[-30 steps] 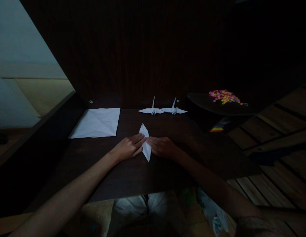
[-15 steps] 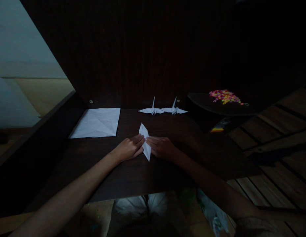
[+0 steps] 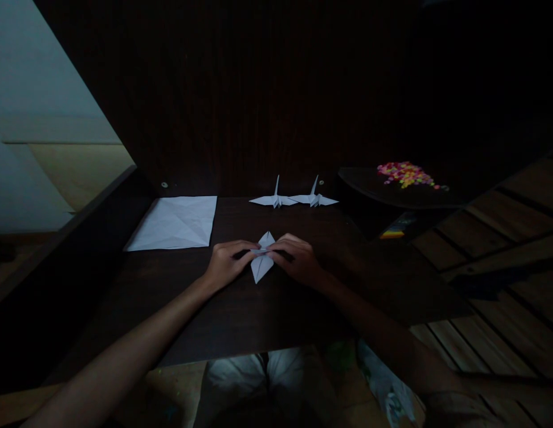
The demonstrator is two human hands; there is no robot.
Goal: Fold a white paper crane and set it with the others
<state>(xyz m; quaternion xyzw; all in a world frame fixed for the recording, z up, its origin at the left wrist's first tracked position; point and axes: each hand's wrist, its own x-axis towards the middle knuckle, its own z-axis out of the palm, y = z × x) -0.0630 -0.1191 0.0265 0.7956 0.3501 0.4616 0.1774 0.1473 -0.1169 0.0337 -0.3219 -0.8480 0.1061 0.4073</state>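
Observation:
Between my hands, just above or on the dark desk (image 3: 205, 327), is a white folded origami paper (image 3: 262, 270) with pointed ends toward and away from me. My left hand (image 3: 229, 260) pinches its left side between thumb and fingers. From the right, my right hand (image 3: 297, 257) grips the other side in the same way. The fingers cover the paper's middle, where a raised fold shows. Beyond my hands stand two white paper cranes, a left crane (image 3: 277, 201) and a right crane (image 3: 315, 200), their wings meeting.
A creased white sheet (image 3: 173, 223) lies at the back left, near the dark side panel (image 3: 57, 267). On a rounded shelf (image 3: 360, 184) at the right is a pile of small colourful pieces (image 3: 405, 173). A dark upright panel (image 3: 240, 89) closes off the back.
The folded paper has gone from lying flat under my fingertips to being pinched, with its middle raised. Both hands have curled their fingers and thumbs around its sides.

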